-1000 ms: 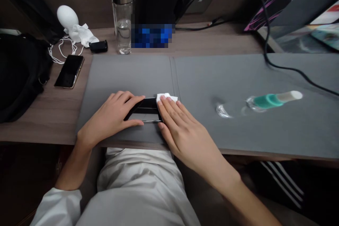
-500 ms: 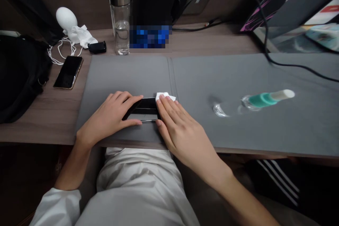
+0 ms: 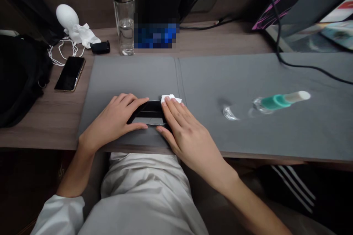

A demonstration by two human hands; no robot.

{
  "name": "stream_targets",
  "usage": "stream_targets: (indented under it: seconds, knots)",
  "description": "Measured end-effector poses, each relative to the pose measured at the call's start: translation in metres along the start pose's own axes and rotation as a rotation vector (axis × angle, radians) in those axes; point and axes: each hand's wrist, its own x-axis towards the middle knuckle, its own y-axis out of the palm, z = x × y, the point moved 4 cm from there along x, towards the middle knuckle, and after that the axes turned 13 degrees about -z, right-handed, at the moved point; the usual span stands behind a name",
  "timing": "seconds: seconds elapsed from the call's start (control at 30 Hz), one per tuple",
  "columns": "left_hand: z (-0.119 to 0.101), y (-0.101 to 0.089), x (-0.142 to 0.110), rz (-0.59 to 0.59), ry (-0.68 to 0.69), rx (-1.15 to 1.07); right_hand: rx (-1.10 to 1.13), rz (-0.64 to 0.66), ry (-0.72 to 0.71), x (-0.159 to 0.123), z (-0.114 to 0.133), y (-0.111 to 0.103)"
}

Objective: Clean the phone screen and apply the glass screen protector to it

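Left hand (image 3: 113,121): curled around left end of flat black object (image 3: 146,112) | right hand (image 3: 190,136): pressing white tissue (image 3: 171,98) onto right end | object: between hands, on grey desk mat (image 3: 132,77) near front edge | progress: tissue on object, both hands engaged; remainder cannot tell

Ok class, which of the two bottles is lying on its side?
The clear teal-collared bottle on the grey mat; the black-lidded bottle stands upright beyond it.

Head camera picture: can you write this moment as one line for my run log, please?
left hand: on flat black object | right hand: on white tissue | beneath: grey desk mat
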Motion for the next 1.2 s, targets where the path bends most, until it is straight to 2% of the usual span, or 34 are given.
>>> stream_targets:
  seconds: [0.23,0.53,0.83,1.07,1.2]
  knots:
    - [-0.001,-0.001,0.001,0.013,-0.016,-0.007,-0.049,0.008,-0.022,-0.014,0.02,-0.018]
    - [0.0,0.0,0.0,0.001,-0.035,-0.044,0.098,0.039,0.017,0.003,-0.004,0.005]
    - [0.0,0.0,0.001,0.004,-0.024,-0.008,0.007,0.035,-0.03,-0.014,0.022,-0.015]
    - [0.001,0.001,0.001,-0.002,-0.025,-0.022,0.101,0.026,0.006,0.002,0.001,0.005]
    - [0.0,0.001,0.001,-0.001,-0.024,-0.01,0.044,0.007,-0.021,-0.002,0.008,-0.002]
